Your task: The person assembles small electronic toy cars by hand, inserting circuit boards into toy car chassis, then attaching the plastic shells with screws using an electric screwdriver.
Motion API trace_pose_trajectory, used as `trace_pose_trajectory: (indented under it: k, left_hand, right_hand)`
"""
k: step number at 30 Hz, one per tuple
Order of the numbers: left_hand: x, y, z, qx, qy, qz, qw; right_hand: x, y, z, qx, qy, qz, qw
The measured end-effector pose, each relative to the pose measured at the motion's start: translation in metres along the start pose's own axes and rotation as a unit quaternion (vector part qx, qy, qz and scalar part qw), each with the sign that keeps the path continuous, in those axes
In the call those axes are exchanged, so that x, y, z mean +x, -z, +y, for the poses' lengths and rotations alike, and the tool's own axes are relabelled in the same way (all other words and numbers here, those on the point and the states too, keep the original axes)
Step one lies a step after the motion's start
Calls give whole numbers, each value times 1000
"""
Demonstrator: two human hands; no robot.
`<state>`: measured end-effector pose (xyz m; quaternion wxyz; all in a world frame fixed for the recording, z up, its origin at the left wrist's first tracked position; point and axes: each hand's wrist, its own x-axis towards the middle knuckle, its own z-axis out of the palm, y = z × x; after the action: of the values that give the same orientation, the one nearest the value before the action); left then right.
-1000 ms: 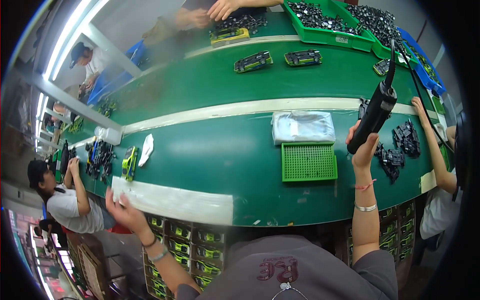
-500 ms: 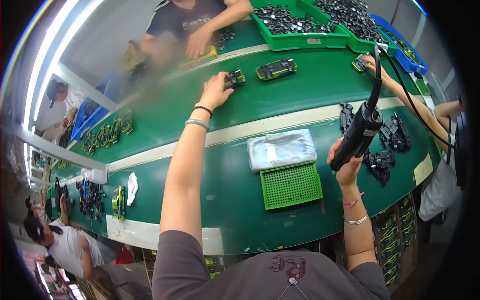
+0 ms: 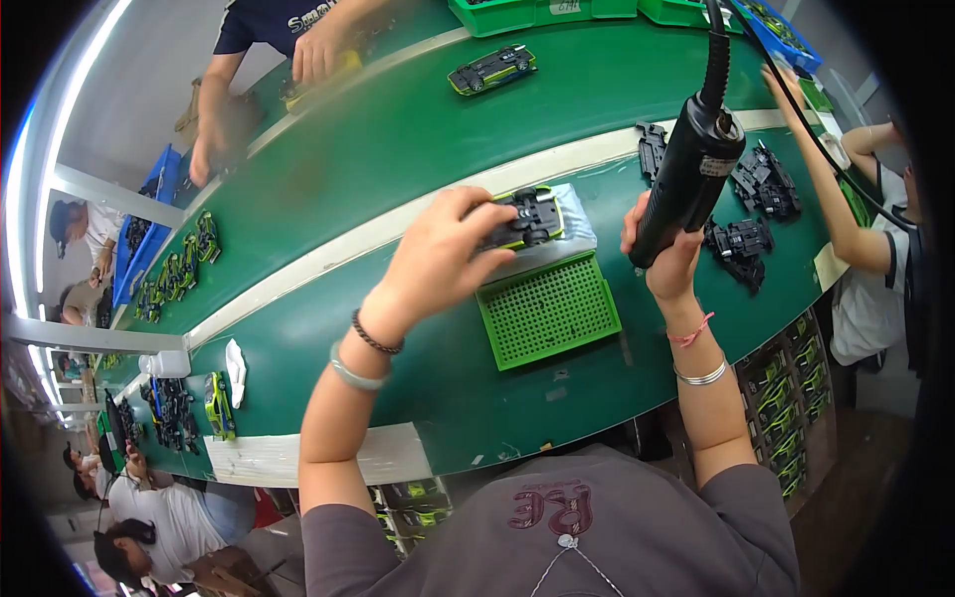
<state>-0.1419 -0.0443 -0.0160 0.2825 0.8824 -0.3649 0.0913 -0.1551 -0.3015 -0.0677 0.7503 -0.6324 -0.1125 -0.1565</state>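
My left hand [image 3: 450,244] is closed on an upside-down toy car [image 3: 532,217], whose black underside and wheels face up. The car is over the pale blue cloth pad [image 3: 577,221]; whether it rests on the pad I cannot tell. My right hand [image 3: 668,251] grips a black electric screwdriver [image 3: 690,179] with a cable running up from its top. The tool's tip is hidden from view. Below the pad lies a green perforated basket [image 3: 549,310]. Black car chassis parts [image 3: 738,244] lie to the right of the screwdriver.
Another upturned toy car [image 3: 492,70] sits on the green belt beyond a pale strip. A co-worker's hands [image 3: 320,50] are across it; another person's arm [image 3: 836,204] reaches in at right. Green bins [image 3: 542,14] stand at the far edge. A yellow-green car [image 3: 220,406] lies at left.
My left hand has brought the toy car from the belt back toward me, over the cloth pad. My right hand still holds the screwdriver. The person at right has released a car.
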Motion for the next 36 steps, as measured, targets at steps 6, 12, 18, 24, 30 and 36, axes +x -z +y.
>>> trace_pose_trajectory:
  k: [6, 12, 18, 24, 30, 36]
  left_hand:
    - [-6, -25, 1, 59, -1, 26, 998]
    - [-9, -29, -6, 37, -9, 54, 998]
    - [-14, -36, -15, 49, -26, 90, 994]
    - [-15, -38, -14, 53, -24, 103, 993]
    - [-16, -38, -15, 54, -25, 105, 993]
    - [-16, -38, -15, 53, -24, 107, 993]
  right_hand:
    - [-1, 3, 6, 54, 44, -4, 998]
    - [-2, -15, -34, 117, 22, 45, 992]
    - [-6, -63, -34, 213, 4, 8, 977]
    - [-7, -71, -16, 131, 10, -8, 991]
    - [-5, -72, -9, 114, 7, -10, 993]
    - [-7, -75, -6, 82, 3, -17, 996]
